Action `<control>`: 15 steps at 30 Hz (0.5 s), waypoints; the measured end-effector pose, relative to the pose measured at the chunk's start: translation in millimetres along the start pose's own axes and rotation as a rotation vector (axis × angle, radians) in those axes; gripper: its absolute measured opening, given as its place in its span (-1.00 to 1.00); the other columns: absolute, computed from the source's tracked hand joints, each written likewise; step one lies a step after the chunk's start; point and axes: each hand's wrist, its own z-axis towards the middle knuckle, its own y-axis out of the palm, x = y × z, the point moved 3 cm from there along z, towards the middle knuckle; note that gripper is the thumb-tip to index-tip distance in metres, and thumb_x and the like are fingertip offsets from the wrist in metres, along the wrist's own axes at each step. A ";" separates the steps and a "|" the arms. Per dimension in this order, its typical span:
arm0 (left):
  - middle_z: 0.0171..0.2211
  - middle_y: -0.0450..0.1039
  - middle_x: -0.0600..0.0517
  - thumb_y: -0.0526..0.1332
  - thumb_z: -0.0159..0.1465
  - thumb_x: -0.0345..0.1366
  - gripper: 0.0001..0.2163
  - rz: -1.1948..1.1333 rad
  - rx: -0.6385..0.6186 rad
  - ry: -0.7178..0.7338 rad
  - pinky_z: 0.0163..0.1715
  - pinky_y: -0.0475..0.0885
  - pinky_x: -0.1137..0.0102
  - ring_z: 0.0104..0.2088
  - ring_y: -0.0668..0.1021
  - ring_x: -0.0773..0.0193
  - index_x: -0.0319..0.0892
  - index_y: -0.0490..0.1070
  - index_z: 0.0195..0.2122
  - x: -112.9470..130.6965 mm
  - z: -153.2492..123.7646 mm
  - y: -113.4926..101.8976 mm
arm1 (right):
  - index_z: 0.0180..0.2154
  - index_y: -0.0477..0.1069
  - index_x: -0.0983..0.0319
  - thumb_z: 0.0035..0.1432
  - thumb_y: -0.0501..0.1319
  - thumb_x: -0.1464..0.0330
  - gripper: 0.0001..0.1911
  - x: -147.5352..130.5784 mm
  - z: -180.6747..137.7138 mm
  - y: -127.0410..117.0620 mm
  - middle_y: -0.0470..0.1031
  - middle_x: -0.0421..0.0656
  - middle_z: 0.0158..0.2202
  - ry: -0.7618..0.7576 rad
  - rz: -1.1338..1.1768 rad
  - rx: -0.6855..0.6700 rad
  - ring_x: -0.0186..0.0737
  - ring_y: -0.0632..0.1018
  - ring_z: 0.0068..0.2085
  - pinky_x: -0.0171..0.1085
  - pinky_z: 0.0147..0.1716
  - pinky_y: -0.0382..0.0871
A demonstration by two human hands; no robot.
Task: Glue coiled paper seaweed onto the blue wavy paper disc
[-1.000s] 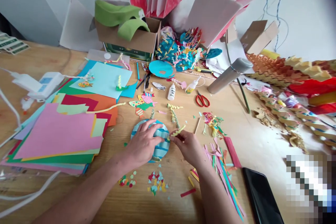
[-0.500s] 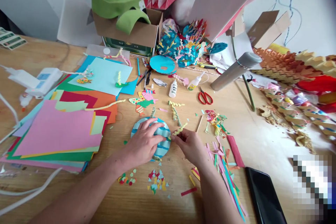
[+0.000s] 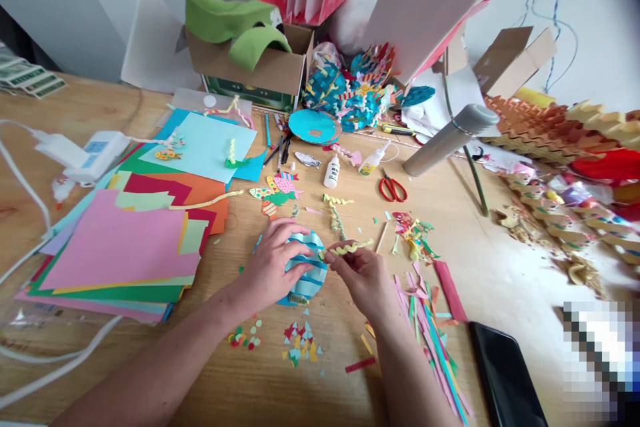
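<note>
A round blue paper disc [image 3: 313, 283] with wavy light and dark stripes is at the front middle of the table. My left hand [image 3: 277, 260] lies over its left part, fingers bent and thumb on the stripes, holding it; the far left of the disc is mostly hidden. My right hand [image 3: 363, 273] is closed in a pinch on a twisted pale-yellow paper strip [image 3: 356, 247], whose near end meets the disc's right edge. Just beyond lie more twisted paper strips [image 3: 336, 213]. Several paper fish [image 3: 277, 192] are grouped behind my left hand.
Coloured paper sheets [image 3: 120, 240] are stacked at left. Glue bottles [image 3: 331, 172], red-handled scissors [image 3: 392, 187] and a grey tumbler [image 3: 445, 141] stand or lie behind. Small paper cut-outs [image 3: 300, 343] are in front, paper strips [image 3: 435, 347] and a black phone [image 3: 505, 373] at right.
The disc has tilted a little, and the fingers of my left hand have bent more on it. My right hand has turned slightly, with the yellow strip now lying flatter and pointing right.
</note>
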 end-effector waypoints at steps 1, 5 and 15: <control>-0.05 0.43 -0.06 0.30 0.19 -0.40 -0.92 -0.002 0.002 0.007 0.10 0.35 0.11 0.08 0.33 0.11 -0.15 0.48 -0.27 0.2 -0.3 0.2 | -0.40 0.50 0.29 0.11 0.24 0.14 -0.68 -0.6 -0.1 -0.1 0.49 -0.14 -0.46 0.001 -0.002 -0.001 -0.25 0.46 -0.41 -0.29 -0.40 0.33; -0.08 0.43 -0.05 0.29 0.21 -0.38 -0.92 0.024 -0.037 0.026 0.07 0.36 0.12 0.06 0.33 0.12 -0.15 0.50 -0.26 0.4 -2.6 3.8 | -0.40 0.50 0.29 0.07 0.25 0.14 -0.69 -3.1 0.4 -6.8 0.50 -0.14 -0.47 0.007 -0.017 0.027 -0.27 0.45 -0.44 -0.31 -0.44 0.31; -0.07 0.41 -0.03 0.29 0.21 -0.38 -0.89 0.087 -0.254 0.045 0.09 0.33 0.10 0.04 0.30 0.11 -0.11 0.55 -0.23 0.9 -5.5 12.3 | -0.37 0.52 0.26 0.11 0.19 0.24 -0.77 9.7 0.5 -11.5 0.53 -0.16 -0.48 0.060 -0.276 -0.010 -0.25 0.48 -0.46 -0.32 -0.45 0.29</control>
